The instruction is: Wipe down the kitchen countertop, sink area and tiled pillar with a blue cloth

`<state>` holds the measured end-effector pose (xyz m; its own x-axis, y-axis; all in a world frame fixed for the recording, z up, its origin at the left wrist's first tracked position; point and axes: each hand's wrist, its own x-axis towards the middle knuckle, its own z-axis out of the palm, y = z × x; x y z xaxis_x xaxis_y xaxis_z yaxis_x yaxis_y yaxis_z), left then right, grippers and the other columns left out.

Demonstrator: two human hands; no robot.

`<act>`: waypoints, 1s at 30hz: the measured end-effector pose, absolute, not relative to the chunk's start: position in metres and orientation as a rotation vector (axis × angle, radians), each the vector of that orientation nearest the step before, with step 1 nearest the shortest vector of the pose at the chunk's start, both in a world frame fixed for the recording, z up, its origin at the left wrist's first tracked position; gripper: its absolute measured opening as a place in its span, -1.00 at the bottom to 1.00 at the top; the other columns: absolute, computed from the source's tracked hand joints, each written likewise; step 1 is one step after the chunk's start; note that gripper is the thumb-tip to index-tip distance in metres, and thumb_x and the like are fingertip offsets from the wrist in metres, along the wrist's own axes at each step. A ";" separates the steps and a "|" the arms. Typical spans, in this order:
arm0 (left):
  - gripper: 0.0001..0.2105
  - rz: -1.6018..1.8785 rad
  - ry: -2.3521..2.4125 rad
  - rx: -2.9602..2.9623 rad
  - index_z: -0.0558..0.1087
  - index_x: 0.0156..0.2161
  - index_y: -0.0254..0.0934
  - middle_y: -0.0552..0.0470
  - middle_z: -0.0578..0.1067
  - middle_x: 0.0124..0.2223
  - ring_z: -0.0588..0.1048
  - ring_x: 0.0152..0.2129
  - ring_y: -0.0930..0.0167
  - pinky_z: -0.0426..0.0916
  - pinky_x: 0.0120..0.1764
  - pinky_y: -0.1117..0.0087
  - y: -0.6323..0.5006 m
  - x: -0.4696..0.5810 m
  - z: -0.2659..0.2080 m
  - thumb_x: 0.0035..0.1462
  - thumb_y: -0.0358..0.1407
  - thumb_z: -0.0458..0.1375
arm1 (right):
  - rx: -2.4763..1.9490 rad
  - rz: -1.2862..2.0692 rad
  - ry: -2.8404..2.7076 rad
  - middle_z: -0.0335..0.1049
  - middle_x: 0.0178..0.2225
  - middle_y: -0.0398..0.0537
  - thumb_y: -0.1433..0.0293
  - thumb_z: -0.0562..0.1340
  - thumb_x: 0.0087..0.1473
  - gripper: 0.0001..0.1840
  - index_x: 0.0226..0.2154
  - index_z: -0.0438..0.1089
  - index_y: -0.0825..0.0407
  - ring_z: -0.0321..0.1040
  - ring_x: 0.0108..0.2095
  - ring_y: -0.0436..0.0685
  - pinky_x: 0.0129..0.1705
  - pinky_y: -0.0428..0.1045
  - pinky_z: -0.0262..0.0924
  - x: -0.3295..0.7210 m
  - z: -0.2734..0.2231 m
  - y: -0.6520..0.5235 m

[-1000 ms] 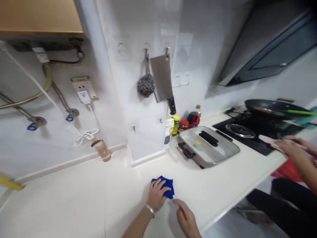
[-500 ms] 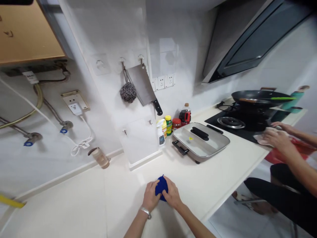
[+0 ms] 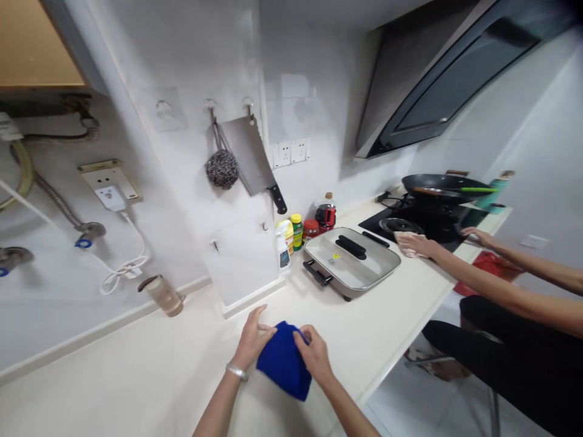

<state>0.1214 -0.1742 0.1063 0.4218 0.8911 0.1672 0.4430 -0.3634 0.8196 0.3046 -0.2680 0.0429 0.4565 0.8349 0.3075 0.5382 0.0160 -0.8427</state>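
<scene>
A blue cloth (image 3: 285, 364) hangs partly unfolded between my two hands, just over the white countertop (image 3: 204, 370). My left hand (image 3: 252, 340), with a silver bracelet at the wrist, pinches its upper left edge between thumb and fingers. At the upper right edge my right hand (image 3: 314, 355) grips the cloth, its thumb on the near face. Beyond my hands stands a rectangular electric pan (image 3: 353, 261) with a glass lid and black handles.
Bottles and jars (image 3: 297, 232) line the wall behind the pan. A cleaver (image 3: 249, 155) and steel scrubber (image 3: 222, 169) hang from hooks. At right, a co-worker's hand (image 3: 421, 246) presses a pale cloth (image 3: 407, 243) near the stove, which holds a wok (image 3: 444, 187). A brown cup (image 3: 163, 296) stands left.
The blue cloth went from bunched up to spread out as my hands moved apart. The co-worker's hand and pale cloth moved left along the counter toward the pan. My view shifted right.
</scene>
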 end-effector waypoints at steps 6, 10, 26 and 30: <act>-0.54 0.800 1.355 2.011 0.33 0.18 -0.15 -0.12 0.32 0.29 0.36 0.18 0.28 0.27 0.24 0.07 -0.174 0.078 0.047 0.18 -0.17 0.04 | -1.851 -0.038 -1.255 0.19 0.22 0.31 0.28 -0.01 0.22 -0.51 0.12 0.27 0.13 0.10 0.24 0.44 0.22 0.43 0.05 0.347 0.013 -0.288; -0.54 0.793 1.522 2.042 0.39 0.14 -0.30 -0.25 0.33 0.29 0.20 0.29 0.16 -0.03 0.35 -0.08 -0.180 0.036 0.022 0.19 -0.17 -0.02 | -1.755 -0.117 -1.844 0.28 0.21 0.15 0.43 0.01 0.19 -0.50 0.15 0.30 0.06 0.07 0.30 0.35 0.31 0.38 -0.01 0.314 -0.003 -0.287; -0.50 0.561 2.082 2.406 0.31 0.26 -0.12 -0.07 0.19 0.39 -0.11 0.39 0.09 -0.03 0.31 -0.20 -0.196 0.000 -0.014 0.29 -0.12 -0.14 | -1.960 -0.214 -1.935 -0.09 0.39 0.15 0.34 0.02 0.19 -0.24 0.38 -0.16 0.16 -0.19 0.39 0.40 0.34 0.37 -0.09 0.365 -0.033 -0.217; -0.49 0.508 2.093 2.361 0.30 0.27 -0.07 -0.02 0.18 0.39 -0.07 0.39 0.09 0.02 0.30 -0.19 -0.193 -0.005 -0.019 0.26 -0.09 -0.12 | -1.963 -0.125 -1.879 -0.03 0.37 0.18 0.34 0.02 0.15 -0.29 0.32 0.03 0.20 -0.15 0.38 0.38 0.36 0.35 -0.14 0.373 -0.028 -0.144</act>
